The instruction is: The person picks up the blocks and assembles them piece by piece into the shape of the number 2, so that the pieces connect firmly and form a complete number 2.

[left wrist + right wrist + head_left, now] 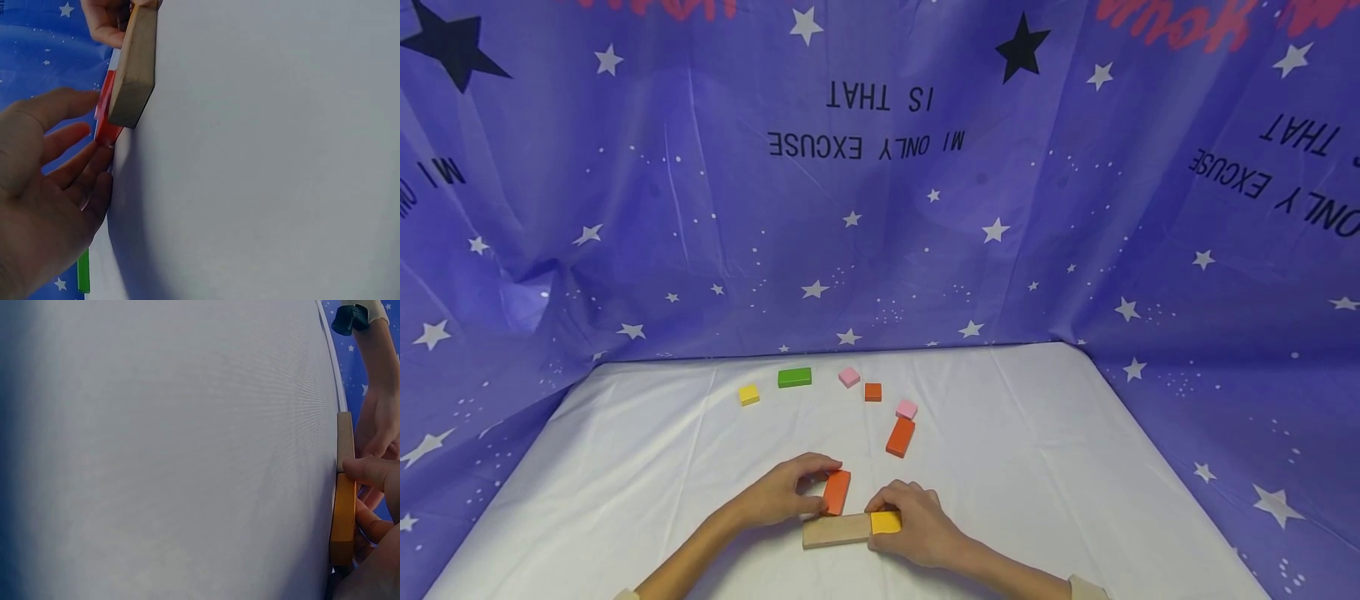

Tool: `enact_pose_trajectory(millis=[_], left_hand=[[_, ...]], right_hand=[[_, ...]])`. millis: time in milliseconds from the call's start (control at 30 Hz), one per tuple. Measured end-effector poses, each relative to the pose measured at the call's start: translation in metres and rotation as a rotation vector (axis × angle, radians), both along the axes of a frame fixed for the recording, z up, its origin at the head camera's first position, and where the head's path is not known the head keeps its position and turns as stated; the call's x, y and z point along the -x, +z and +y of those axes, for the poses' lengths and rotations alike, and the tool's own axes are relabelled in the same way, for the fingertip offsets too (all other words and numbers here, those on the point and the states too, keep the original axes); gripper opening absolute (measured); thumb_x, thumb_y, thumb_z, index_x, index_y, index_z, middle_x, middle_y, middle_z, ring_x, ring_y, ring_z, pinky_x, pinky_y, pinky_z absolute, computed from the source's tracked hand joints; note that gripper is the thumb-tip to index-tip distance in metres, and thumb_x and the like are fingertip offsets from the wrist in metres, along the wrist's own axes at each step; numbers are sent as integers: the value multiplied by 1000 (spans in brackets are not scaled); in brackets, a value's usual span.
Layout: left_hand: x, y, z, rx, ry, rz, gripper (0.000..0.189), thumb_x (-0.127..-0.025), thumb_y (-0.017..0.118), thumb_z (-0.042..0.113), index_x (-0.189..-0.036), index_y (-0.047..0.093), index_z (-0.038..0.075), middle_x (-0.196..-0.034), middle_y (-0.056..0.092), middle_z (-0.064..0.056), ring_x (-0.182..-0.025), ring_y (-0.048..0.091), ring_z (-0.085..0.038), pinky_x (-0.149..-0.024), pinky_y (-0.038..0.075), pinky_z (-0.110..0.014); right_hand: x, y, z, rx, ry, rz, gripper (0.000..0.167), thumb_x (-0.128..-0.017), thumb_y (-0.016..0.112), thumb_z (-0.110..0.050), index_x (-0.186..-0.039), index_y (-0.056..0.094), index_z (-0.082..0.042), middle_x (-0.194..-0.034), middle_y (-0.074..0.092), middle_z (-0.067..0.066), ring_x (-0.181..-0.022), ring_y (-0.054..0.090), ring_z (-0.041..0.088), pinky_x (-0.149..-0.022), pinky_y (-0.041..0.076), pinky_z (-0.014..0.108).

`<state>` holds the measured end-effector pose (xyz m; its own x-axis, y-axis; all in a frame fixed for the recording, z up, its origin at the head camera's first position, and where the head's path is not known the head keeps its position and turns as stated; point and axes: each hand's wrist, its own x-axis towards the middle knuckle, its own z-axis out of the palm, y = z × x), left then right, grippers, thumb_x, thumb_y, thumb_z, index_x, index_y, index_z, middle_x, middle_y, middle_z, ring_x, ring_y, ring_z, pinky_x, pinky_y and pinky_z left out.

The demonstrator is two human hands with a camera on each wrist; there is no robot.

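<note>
My left hand (786, 492) pinches an orange-red block (837, 492) lengthwise, with the thumb near its lower end and a forefinger at its upper end. Just below that block lies a plain wooden block (837, 532), long and flat on the white cloth. At its right end sits a yellow block (884, 522), end to end with it. My right hand (917, 525) holds the yellow block between thumb and fingers and hides its right part. In the right wrist view the yellow block (344, 512) looks long, and the thumb lies at the joint with the wooden block (345, 440).
Beyond the hands lie a second orange-red block (900, 437), a pink block (906, 409) at its upper end, a small orange-red block (872, 392), another pink block (849, 377), a green block (794, 377) and a small yellow block (748, 394). A purple starred curtain (880, 250) rises behind.
</note>
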<state>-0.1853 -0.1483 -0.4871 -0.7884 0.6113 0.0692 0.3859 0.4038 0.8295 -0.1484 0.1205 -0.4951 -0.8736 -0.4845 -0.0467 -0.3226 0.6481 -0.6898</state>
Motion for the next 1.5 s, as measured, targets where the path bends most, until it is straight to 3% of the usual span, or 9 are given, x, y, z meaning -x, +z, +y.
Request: enact_pose_trajectory(millis=[200,333,533,633,833,933,1067,1500], left_hand=[[-11,2,3,27,20,60,48,-96,66,18,-138,54,-2,-138,55,-14,-127,52,-35,-108,39,-50],[-19,4,6,116,21,105,48,-100,60,21,-143,51,0,-145,49,-17,-135,44,-37,-109,33,-57],[-36,10,10,236,15,224,48,-102,57,20,-147,49,5,-151,43,-17,-138,40,-35,-108,36,-57],[-44,13,13,279,1,338,49,-101,58,18,-147,49,5,-152,42,-16,-138,41,-35,-107,38,-55],[-55,10,19,314,-52,686,42,-98,62,10,-139,57,0,-146,50,-17,-131,51,-32,-100,48,-46],[-59,8,20,328,-49,785,41,-96,65,9,-136,60,1,-143,54,-17,-127,55,-28,-97,51,-43],[-64,6,22,371,-65,794,46,-93,68,11,-138,59,3,-143,54,-15,-127,55,-25,-96,51,-44],[-73,3,26,499,-85,657,53,-93,66,11,-145,53,8,-147,50,-12,-135,47,-21,-99,48,-50]], right_hand=[[0,0,0,3,4,9,26,-78,84,-32,-99,69,-28,-93,56,-22,-89,47,4,-78,32,34],[1,0,0,7,5,24,25,-78,84,-32,-98,69,-28,-93,56,-22,-89,47,3,-78,33,33],[1,-1,0,1,6,19,25,-78,84,-32,-98,69,-29,-91,55,-22,-90,48,4,-77,32,33],[1,-2,0,3,9,19,25,-78,84,-32,-98,68,-30,-92,55,-22,-90,48,4,-77,32,34],[1,-3,1,17,13,45,25,-78,84,-33,-98,68,-30,-93,56,-22,-89,48,3,-77,32,33],[0,-3,1,19,15,55,26,-78,84,-33,-99,69,-30,-94,56,-23,-89,48,3,-77,32,33],[0,-2,1,18,17,58,26,-78,83,-33,-100,69,-28,-95,56,-22,-89,48,3,-78,33,33],[0,-1,1,12,14,42,27,-79,84,-33,-101,69,-28,-94,56,-22,-91,49,3,-80,34,35]])
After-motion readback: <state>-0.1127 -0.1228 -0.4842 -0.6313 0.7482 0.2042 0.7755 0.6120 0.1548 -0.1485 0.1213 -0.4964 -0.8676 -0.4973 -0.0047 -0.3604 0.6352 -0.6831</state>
